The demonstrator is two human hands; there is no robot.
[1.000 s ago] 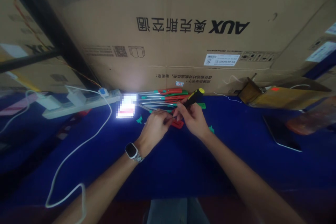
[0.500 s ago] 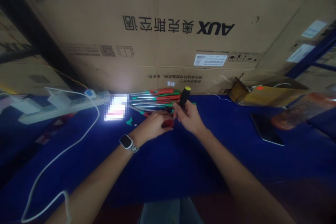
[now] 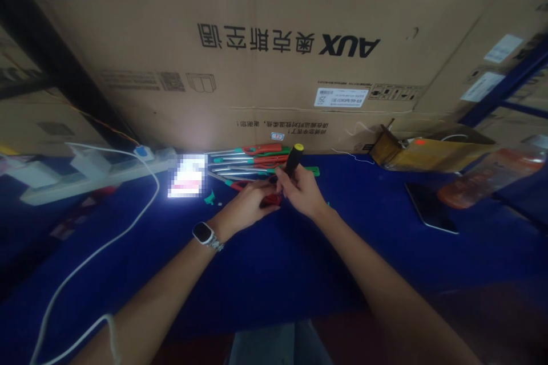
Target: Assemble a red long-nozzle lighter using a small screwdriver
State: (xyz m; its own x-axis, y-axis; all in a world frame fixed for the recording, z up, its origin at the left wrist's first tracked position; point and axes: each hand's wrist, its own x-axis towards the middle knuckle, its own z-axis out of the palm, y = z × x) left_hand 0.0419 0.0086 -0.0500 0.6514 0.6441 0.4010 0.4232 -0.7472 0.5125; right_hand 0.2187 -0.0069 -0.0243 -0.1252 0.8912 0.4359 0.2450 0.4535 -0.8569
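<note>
My right hand (image 3: 305, 193) is closed around the black handle of a screwdriver (image 3: 294, 161) with a yellow end cap. The handle points up and leans slightly right; its tip is hidden by my fingers. My left hand (image 3: 248, 204), with a watch (image 3: 202, 232) on its wrist, grips a red gas lighter (image 3: 270, 200) on the blue surface, mostly covered by my fingers. Both hands meet over it. Just behind them lie several long-stemmed lighters (image 3: 265, 149) with red and green handles and metal tubes. A small green plastic piece (image 3: 209, 198) rests left of my left hand.
A lit, blurred-out screen (image 3: 188, 177) lies at left, near a white power strip (image 3: 103, 181) and cable (image 3: 96, 254). On the right are a dark phone (image 3: 430, 209), an orange-tinted bottle (image 3: 483, 177) and an open yellow box (image 3: 432, 157). A large cardboard box (image 3: 257, 85) stands behind.
The screwdriver and my right hand have shifted slightly left, with the handle's top a little lower. More of a green lighter handle shows behind my right hand. My left hand keeps its grip.
</note>
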